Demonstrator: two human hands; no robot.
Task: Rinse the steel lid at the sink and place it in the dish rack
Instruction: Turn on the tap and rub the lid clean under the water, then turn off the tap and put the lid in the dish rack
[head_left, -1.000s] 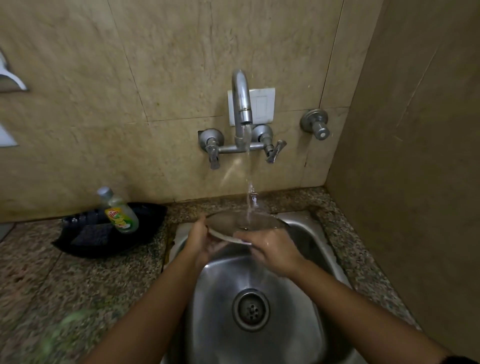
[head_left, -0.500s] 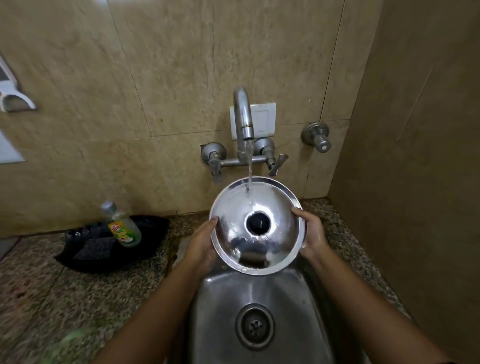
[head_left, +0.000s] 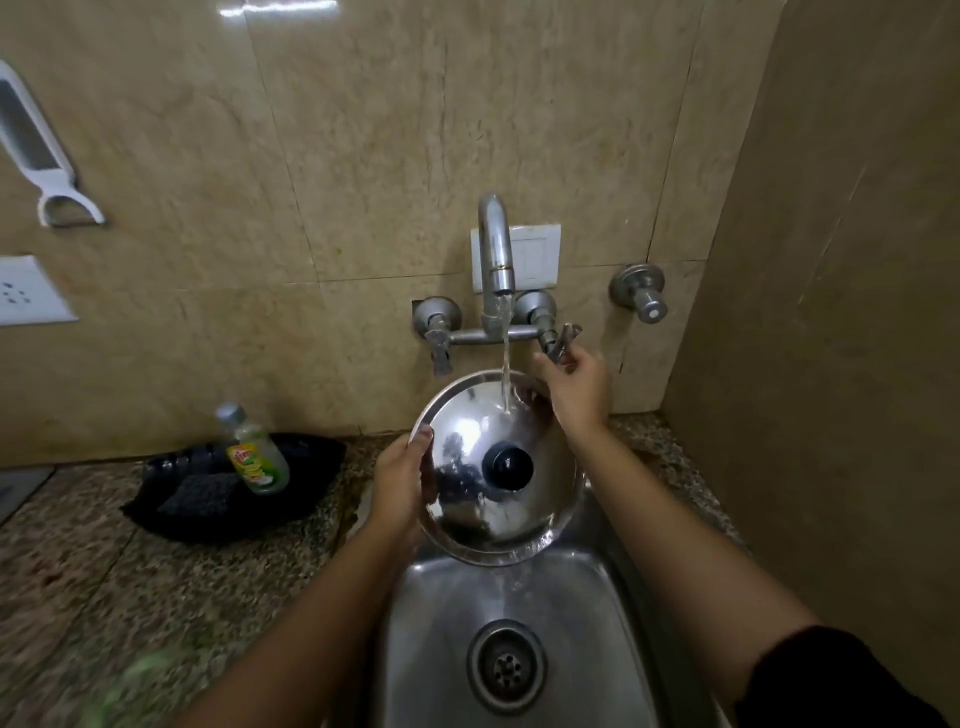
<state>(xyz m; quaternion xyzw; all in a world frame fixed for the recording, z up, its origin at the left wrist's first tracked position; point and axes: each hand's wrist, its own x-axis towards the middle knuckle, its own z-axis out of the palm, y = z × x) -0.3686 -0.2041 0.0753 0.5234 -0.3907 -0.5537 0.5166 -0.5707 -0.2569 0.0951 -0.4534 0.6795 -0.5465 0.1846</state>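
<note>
Wall (head_left: 363, 156): beige stone-look tiles are standing behind the sink, with a plain side panel running down the right.
Tabletop (head_left: 78, 561): speckled granite is spreading left of the basin and wrapping round behind it.
Sink (head_left: 441, 649): a steel basin is sitting low in the middle, its round drain (head_left: 506, 666) lying near the bottom edge; water is running down into it off the lid's lower rim.
Steel lid (head_left: 467, 499): it is being held tilted over the back of the sink, domed top and black knob (head_left: 507, 468) facing the camera, with the stream landing on its upper part.
Black tray (head_left: 208, 509): it is lying on the tabletop left of the sink, against the wall, with a dark scrubber resting in it.
Left hand (head_left: 397, 488): the fingers are clamped on the lid's left rim, thumb on the front face, and this hand alone is carrying it.
Right hand (head_left: 576, 389): it is raised off the lid, with the fingers pinched together on the tap's right handle (head_left: 558, 343).
Tap (head_left: 496, 260): a curved wall-mounted spout is pouring a thin stream; a second handle is standing to its left.
Soap bottle (head_left: 254, 452): small, clear, with a green and yellow label, it is leaning in the black tray.
Wall valve (head_left: 641, 291): a separate round knob is sticking out to the right of the tap.
Socket (head_left: 26, 291): a white plate is sitting at the far left edge.
</note>
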